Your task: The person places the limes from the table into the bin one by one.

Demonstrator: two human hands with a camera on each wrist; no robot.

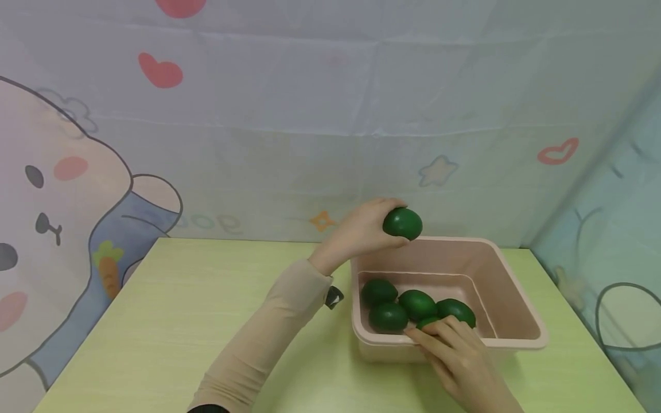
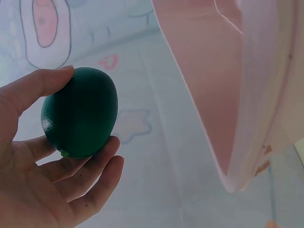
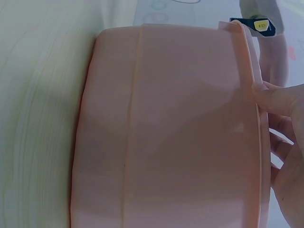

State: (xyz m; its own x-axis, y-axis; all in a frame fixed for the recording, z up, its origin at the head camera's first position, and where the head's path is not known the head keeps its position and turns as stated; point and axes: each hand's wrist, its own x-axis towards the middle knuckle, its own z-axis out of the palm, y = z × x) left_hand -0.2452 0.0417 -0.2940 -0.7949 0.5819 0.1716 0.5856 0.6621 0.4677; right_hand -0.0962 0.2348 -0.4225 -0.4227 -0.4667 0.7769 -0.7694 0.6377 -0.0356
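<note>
My left hand (image 1: 364,229) holds a dark green oval fruit (image 1: 403,223) above the back left rim of a pink plastic bin (image 1: 527,310). In the left wrist view, the thumb lies on one side of the glossy fruit (image 2: 83,114) and the fingers curl under the other; a small stem end shows. My right hand (image 1: 459,355) grips the bin's near rim, its thumb (image 3: 273,99) outside and its fingers reaching over the inside. Several similar fruits (image 1: 388,317) lie in the bin's left and front part, one partly hidden behind the right fingers.
The bin stands on a pale yellow-green wood-grain table (image 1: 206,310), toward its right side. Behind it hangs a printed cloth (image 1: 289,115) with hearts, stars and a cartoon animal, and more cloth (image 1: 619,229) runs along the right.
</note>
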